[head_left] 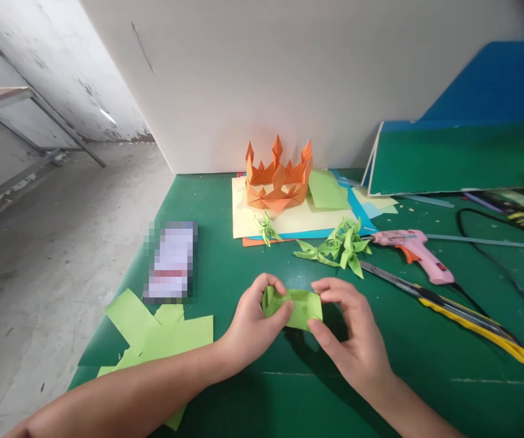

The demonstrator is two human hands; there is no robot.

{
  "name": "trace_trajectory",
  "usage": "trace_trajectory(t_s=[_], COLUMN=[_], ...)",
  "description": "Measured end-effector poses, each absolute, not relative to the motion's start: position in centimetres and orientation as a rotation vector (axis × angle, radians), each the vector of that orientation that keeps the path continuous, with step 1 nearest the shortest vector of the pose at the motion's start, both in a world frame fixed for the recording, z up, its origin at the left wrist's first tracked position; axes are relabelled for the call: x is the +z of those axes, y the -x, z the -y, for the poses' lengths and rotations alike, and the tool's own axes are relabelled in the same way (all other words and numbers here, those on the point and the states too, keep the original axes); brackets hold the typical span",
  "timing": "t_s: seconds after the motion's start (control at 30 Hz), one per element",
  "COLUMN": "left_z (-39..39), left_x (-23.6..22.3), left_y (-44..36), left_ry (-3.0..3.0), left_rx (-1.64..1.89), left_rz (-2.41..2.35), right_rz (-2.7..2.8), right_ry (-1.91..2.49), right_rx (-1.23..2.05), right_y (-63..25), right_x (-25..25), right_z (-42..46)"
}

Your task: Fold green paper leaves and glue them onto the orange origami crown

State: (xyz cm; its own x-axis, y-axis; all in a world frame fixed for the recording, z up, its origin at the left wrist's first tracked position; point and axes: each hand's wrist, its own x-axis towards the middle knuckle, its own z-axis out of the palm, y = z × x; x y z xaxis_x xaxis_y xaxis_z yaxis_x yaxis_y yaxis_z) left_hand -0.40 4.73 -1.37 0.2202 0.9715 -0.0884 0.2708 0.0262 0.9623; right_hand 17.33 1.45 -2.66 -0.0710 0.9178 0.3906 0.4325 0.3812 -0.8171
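Pinching green paper (305,313), left hand (249,325) hides part.

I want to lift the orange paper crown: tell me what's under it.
The orange paper crown stands on a cream sheet; edges of a blue sheet and an orange sheet show beneath that. Whatever else the cream sheet covers cannot be seen.

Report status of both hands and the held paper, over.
Left hand pinching paper. Right hand at its right edge. Paper creased. Cutter, glue gun lie right, apart from hands.
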Motion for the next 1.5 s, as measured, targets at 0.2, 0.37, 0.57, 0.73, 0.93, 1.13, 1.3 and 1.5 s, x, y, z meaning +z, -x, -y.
trace_trajectory(t_s=[0.2,0.37,0.57,0.73,0.93,1.13,1.3,1.5], left_z=[-5.0,-5.2,-5.1,-4.9,-4.8,-4.9,-4.9,-5.0], left_x=[-1.5,-1.5,-1.6,-1.6,-1.5,-1.5,-1.5,-1.4], left_y=[0.7,0.8,0.8,0.5,0.5,0.6,0.6,0.6], left_ry=[-1.337,-1.403,-1.454,-1.359,-1.180,-1.116,-1.080,-1.082], left_rx=[0.967,1.028,1.024,0.985,0.901,0.899,0.898,0.880], left_rz=[-1.266,-1.241,-1.187,-1.174,-1.100,-1.098,-1.086,-1.086], right_rz=[1.975,1.992,1.909,1.940,1.934,2.021,2.099,2.142], right_ry=[1.290,1.284,1.321,1.322,1.264,1.196,1.134,1.119], right_rx=[0.166,0.107,0.199,0.189,0.100,-0.004,-0.073,-0.095], right_y=[-17.8,-17.5,-17.4,-17.2,-17.3,-17.5,-17.4,-17.3], right_x=[-2.2,-2.2,-2.2,-2.1,-1.8,-1.8,-1.6,-1.4], right_z=[-1.6,-1.8,-1.9,-2.0,-1.8,-1.7,-1.7,-1.7])
